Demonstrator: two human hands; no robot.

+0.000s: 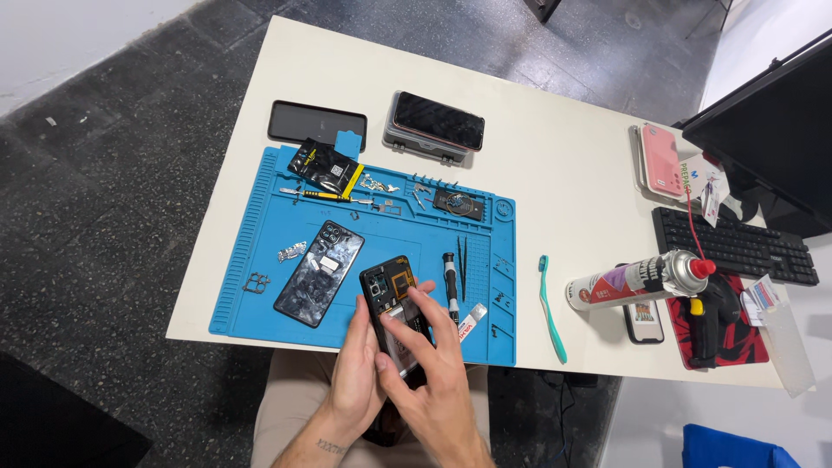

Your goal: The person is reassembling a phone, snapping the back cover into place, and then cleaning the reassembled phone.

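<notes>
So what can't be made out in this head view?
- Opened phone: lower half hidden by the left hand and right hand.
- Small screws and parts on the blue mat: too small to identify.
- Monitor: cut off by the right edge.

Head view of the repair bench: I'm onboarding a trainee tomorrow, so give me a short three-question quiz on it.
1. True or false: the opened black phone with exposed internals lies flat and untouched on the blue silicone work mat.
2. Which lies right of the mat: A) teal toothbrush, B) detached glossy dark back cover?
3. What do the left hand and right hand grip?

Key: 1 false, both hands hold it; 2 A; 3 the opened phone.
</notes>
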